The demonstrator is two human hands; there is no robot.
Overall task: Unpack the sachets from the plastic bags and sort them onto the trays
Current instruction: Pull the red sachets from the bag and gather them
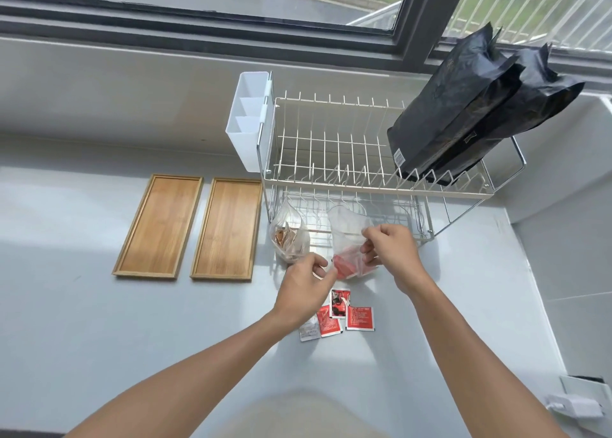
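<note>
Red sachets (344,312) lying loose on counter | both hands, left (303,287) and right (392,250), pinching clear bag (349,239) of red sachets | trays (195,227) sitting bare at left

Both forearms are showing bare to the elbow; the left hand (306,287) and right hand (392,250) are wearing no gloves, rings or watch.

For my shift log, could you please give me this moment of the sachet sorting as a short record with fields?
left hand: left hand pinches the lower edge of the clear bag
right hand: right hand grips the clear bag's side
bag contents: red sachets inside
second bag: second bag with brownish sachets, beside it, untouched
loose sachets: loose sachets on the counter, near the hands
trays: two wooden trays, no sachets on them
rack: dish rack holding black pouches
</note>
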